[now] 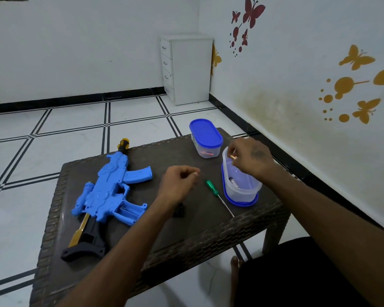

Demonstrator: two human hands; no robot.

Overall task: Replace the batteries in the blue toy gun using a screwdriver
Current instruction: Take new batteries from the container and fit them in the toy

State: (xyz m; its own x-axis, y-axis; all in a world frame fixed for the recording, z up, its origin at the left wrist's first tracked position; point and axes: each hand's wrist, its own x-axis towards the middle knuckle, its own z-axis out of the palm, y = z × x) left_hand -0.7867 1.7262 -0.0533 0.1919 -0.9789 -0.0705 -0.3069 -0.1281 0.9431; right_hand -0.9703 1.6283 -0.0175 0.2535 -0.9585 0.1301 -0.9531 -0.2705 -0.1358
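A blue toy gun [111, 191] was laid flat on the left part of a dark woven desk [208, 231], its yellow-tipped muzzle pointed away and its black stock toward the near edge. The battery compartment in the grip was seen open, with something pale inside that could not be made out. A small black piece [179, 211], perhaps the compartment cover, was left on the desk just beside the left forearm. A green-handled screwdriver [217, 194] was lain between the gun and an open clear tub [241, 185], which was stood on its blue lid near the right edge. Some small items were kept inside the tub, too blurred to be named. A second tub [206, 138], closed with a blue lid, was placed just behind it.

The right hand [252, 156] was held over the open tub, its fingertips pinched on a small orange-tipped object [232, 156]. The left hand [179, 183] was held loosely curled above the desk, thumb and forefinger brought together; whether anything was gripped there could not be told.
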